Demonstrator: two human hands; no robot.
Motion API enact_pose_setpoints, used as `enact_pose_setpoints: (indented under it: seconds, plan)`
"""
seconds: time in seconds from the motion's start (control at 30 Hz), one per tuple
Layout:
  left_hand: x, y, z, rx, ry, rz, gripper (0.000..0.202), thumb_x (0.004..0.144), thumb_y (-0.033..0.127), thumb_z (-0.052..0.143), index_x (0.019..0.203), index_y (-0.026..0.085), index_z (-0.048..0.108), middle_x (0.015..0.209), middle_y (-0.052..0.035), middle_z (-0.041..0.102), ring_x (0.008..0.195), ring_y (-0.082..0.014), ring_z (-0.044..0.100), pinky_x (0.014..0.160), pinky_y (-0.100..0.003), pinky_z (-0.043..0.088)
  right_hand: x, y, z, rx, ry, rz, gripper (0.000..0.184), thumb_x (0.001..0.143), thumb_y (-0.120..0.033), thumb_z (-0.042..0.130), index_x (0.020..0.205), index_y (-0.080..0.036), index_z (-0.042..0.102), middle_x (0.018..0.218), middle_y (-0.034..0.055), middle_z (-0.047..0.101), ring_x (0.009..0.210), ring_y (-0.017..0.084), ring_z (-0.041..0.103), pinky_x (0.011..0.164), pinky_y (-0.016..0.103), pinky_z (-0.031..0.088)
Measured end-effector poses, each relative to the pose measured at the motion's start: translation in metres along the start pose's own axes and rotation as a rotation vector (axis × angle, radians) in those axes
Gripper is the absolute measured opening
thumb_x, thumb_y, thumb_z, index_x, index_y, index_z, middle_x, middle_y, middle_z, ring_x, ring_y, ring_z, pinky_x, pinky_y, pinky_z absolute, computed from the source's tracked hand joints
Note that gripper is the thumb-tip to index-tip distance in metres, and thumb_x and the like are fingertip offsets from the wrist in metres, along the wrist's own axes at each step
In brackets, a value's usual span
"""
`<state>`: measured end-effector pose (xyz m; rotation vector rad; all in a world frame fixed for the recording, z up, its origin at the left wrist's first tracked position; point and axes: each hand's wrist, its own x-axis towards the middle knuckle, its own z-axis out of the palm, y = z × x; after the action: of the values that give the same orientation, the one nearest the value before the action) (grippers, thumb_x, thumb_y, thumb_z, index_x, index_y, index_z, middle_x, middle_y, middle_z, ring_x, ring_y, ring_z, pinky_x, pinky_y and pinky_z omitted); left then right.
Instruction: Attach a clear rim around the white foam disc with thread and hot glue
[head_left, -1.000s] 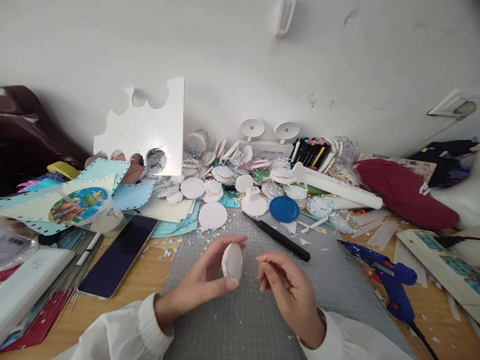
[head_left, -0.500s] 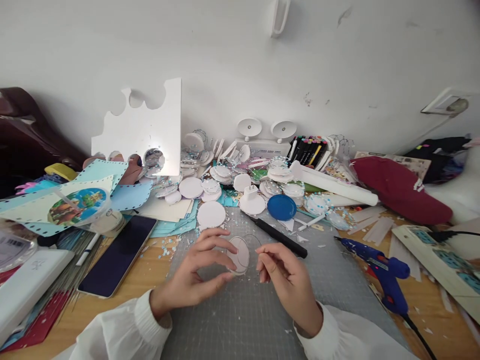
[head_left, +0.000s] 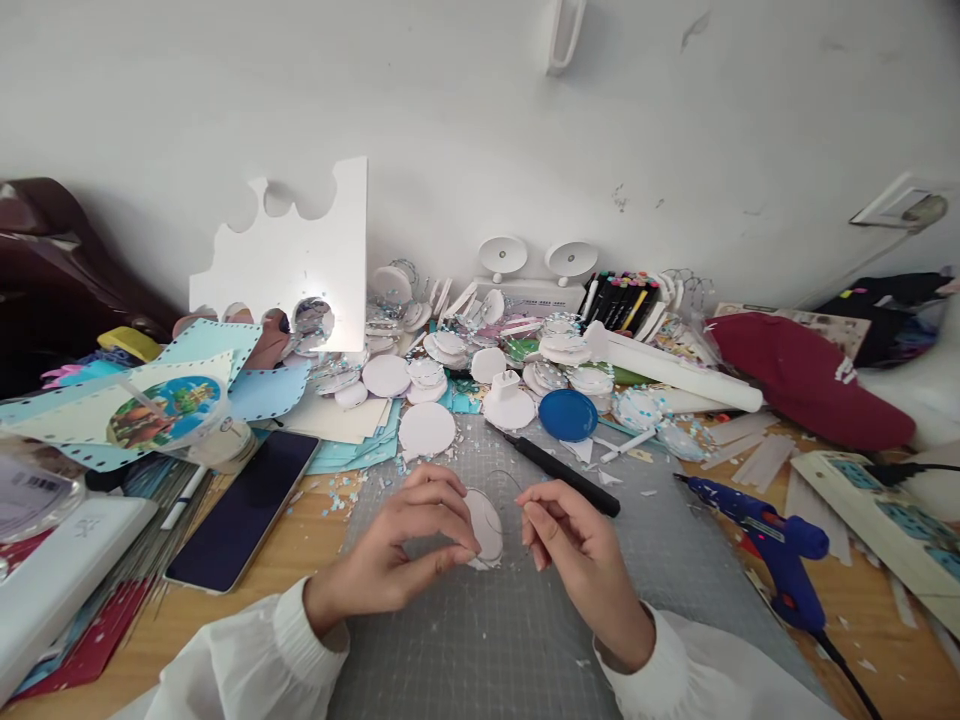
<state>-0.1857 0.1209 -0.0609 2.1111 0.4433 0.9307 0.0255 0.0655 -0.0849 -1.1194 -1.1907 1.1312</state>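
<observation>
Both my hands work over a grey cutting mat [head_left: 480,640]. My left hand [head_left: 405,540] curls its fingers round a small white foam disc [head_left: 487,528], pinching its edge. My right hand [head_left: 577,545] is closed beside the disc, its fingertips pinching a thin clear round piece [head_left: 510,490] that rings the disc; its outline is faint. A black craft pen [head_left: 562,475] lies on the mat just beyond my right hand.
A blue glue gun [head_left: 772,545] lies at the right, a dark phone [head_left: 244,510] at the left. Behind the mat sit several white foam discs [head_left: 427,428], a blue lid [head_left: 568,415], a white foam board with round holes [head_left: 289,260], markers [head_left: 626,300] and a dark red cap [head_left: 806,385].
My left hand turned the white disc from nearly edge-on to flatter and lower toward the mat, fingers curling over it. My right hand stayed close, keeping its pinch.
</observation>
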Motion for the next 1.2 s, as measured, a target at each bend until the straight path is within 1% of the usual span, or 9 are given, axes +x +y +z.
enact_pose_setpoints:
  seconds: [0.17,0.33,0.57,0.8,0.87,0.93,1.07,1.13,1.2]
  plan:
    - [0.0,0.002,0.001,-0.009,-0.022,-0.01,0.011,0.087,0.02,0.062,0.091,0.023,0.072,0.083,-0.008,0.071,0.089,-0.0249,0.06,0.092,-0.043,0.042,-0.004,0.002,0.0,-0.037,-0.02,-0.017,0.024,0.095,-0.042,0.055,0.091,-0.019,0.062,0.063,-0.0037,0.054,0.044,0.006,0.043,0.043,0.019,0.034]
    - [0.0,0.003,0.001,-0.005,-0.047,0.009,0.01,0.089,0.02,0.059,0.088,0.02,0.069,0.083,-0.0079,0.07,0.088,-0.0234,0.059,0.092,-0.04,0.04,-0.004,0.004,-0.001,-0.091,-0.027,-0.068,0.023,0.096,-0.039,0.052,0.091,-0.02,0.062,0.063,-0.0038,0.052,0.046,0.007,0.043,0.043,0.02,0.035]
    - [0.0,-0.001,0.0,0.026,-0.056,0.032,0.009,0.09,0.017,0.058,0.084,0.018,0.064,0.081,-0.0055,0.068,0.09,-0.0199,0.054,0.094,-0.037,0.037,-0.006,0.005,-0.002,-0.188,-0.013,-0.223,0.015,0.098,-0.03,0.05,0.092,-0.022,0.062,0.062,-0.0042,0.052,0.049,0.008,0.046,0.046,0.02,0.038]
    - [0.0,-0.003,0.0,0.033,-0.048,0.025,0.009,0.089,0.015,0.06,0.085,0.019,0.067,0.082,-0.0035,0.069,0.089,-0.019,0.054,0.096,-0.038,0.035,-0.007,0.008,-0.002,-0.196,-0.029,-0.268,0.013,0.098,-0.026,0.051,0.094,-0.023,0.063,0.064,-0.0039,0.054,0.051,0.008,0.049,0.047,0.018,0.039]
    - [-0.002,-0.004,0.0,0.04,0.006,0.018,0.012,0.089,0.015,0.059,0.091,0.02,0.07,0.092,-0.0055,0.069,0.097,-0.0206,0.055,0.1,-0.039,0.034,-0.006,0.008,-0.002,-0.16,-0.011,-0.247,0.013,0.098,-0.027,0.051,0.094,-0.023,0.062,0.064,-0.0041,0.054,0.051,0.008,0.049,0.047,0.017,0.04]
    - [-0.004,-0.005,0.001,0.017,0.075,-0.024,0.021,0.09,0.018,0.059,0.108,0.023,0.069,0.111,-0.0087,0.066,0.111,-0.024,0.053,0.105,-0.042,0.033,-0.005,0.007,-0.001,-0.107,0.012,-0.221,0.012,0.098,-0.029,0.052,0.093,-0.023,0.062,0.063,-0.0046,0.054,0.05,0.007,0.049,0.047,0.016,0.04]
    - [-0.011,-0.014,0.005,-0.245,0.183,-0.163,0.055,0.087,0.033,0.066,0.139,0.029,0.048,0.143,-0.0112,0.045,0.136,-0.0305,0.036,0.114,-0.047,0.028,-0.003,0.005,-0.001,0.006,0.031,-0.173,0.013,0.097,-0.032,0.055,0.091,-0.022,0.062,0.062,-0.0048,0.054,0.05,0.006,0.05,0.047,0.015,0.041]
    - [-0.013,-0.018,0.009,-0.407,0.174,-0.223,0.071,0.082,0.039,0.072,0.144,0.031,0.04,0.153,-0.0104,0.035,0.143,-0.0326,0.029,0.117,-0.049,0.024,-0.003,0.006,-0.001,0.064,0.014,-0.157,0.014,0.097,-0.032,0.055,0.09,-0.022,0.062,0.062,-0.0048,0.054,0.051,0.006,0.049,0.048,0.015,0.04]
    - [-0.015,-0.02,0.015,-0.54,0.121,-0.278,0.083,0.076,0.042,0.078,0.147,0.034,0.035,0.157,-0.0098,0.029,0.145,-0.0338,0.025,0.118,-0.051,0.021,-0.004,0.007,-0.001,0.106,-0.008,-0.149,0.015,0.097,-0.033,0.055,0.089,-0.022,0.061,0.062,-0.0047,0.053,0.052,0.006,0.049,0.049,0.016,0.04]
